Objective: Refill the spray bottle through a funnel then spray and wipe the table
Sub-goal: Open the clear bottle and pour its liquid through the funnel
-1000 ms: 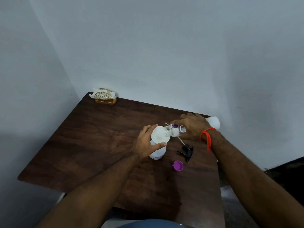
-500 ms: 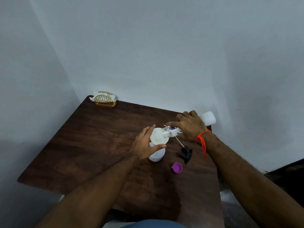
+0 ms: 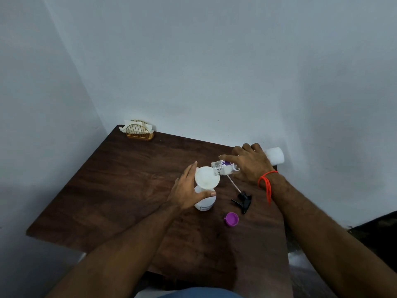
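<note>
A white spray bottle (image 3: pixel 205 203) stands on the dark wooden table (image 3: pixel 129 190) with a white funnel (image 3: pixel 206 177) in its neck. My left hand (image 3: pixel 189 190) holds the bottle and funnel, thumb round the front. My right hand (image 3: pixel 250 162) grips a clear refill bottle (image 3: pixel 223 166) with a purple label, tipped nearly flat, its open mouth over the funnel's rim. The refill bottle's white base (image 3: pixel 275 155) sticks out behind my hand. The black spray head (image 3: pixel 243 201) with its dip tube lies to the right of the spray bottle. A purple cap (image 3: pixel 232 219) lies near it.
A gold wire holder with white napkins (image 3: pixel 139 130) stands at the table's far left corner, against the wall. Walls close in behind and to the left of the table. The table's right edge runs just past my right forearm.
My right hand has tipped the refill bottle's base up and lowered its mouth onto the funnel. My left hand has stayed on the spray bottle.
</note>
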`<state>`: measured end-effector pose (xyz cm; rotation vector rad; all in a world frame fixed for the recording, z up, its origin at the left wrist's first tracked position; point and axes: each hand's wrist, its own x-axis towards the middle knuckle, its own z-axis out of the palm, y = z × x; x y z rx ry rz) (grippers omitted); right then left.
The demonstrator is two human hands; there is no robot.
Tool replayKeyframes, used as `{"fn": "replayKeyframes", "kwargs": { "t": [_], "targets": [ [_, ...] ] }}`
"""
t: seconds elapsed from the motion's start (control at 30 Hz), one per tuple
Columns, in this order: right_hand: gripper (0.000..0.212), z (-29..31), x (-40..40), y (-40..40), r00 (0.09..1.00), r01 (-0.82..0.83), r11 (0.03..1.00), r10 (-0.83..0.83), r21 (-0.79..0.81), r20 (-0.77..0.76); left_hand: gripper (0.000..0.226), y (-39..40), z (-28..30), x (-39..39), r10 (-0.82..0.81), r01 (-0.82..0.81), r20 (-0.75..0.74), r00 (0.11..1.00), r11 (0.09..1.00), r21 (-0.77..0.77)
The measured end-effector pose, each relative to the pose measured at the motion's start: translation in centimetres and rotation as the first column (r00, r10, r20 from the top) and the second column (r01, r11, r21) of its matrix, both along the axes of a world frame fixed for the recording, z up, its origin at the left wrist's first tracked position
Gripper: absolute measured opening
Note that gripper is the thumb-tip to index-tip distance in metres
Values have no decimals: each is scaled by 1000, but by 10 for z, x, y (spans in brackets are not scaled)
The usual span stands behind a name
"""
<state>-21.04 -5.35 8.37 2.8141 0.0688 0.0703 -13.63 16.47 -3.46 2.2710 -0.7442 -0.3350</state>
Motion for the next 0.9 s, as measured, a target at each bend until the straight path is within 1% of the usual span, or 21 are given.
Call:
{"fn": "replayKeyframes", "kwargs": {
  "t": [0.17, 0.3, 0.37, 0.53, 0.73, 0.9],
  "targets": [
    [57, -4, -1, 1, 1000, 6, 999, -7, 51, 10, 128, 4, -4, -1, 14, -15, -65, 998, 1000, -17],
    [61, -8, -1, 2, 999, 38, 995, -38, 90, 5, 133, 5, -6, -3, 44, -49, -119, 992, 998, -43],
    [63, -11, -1, 1, 999, 43, 993, -43, 109, -2, 130, 6, -8, -4, 56, -64, -140, 989, 996, -59],
    [68, -21, 2, 7, 998, 45, 991, -38, 129, -59, 107, 3, -10, -3, 65, -80, -133, 989, 990, -118],
    [67, -34, 5, 5, 994, 61, 987, -47, 152, -94, 109, 0, -8, -4, 63, -79, -111, 992, 986, -146],
    [67, -37, 5, 2, 994, 67, 983, -53, 169, -91, 105, -2, -4, -5, 34, -50, -86, 996, 979, -197]
  ]
}}
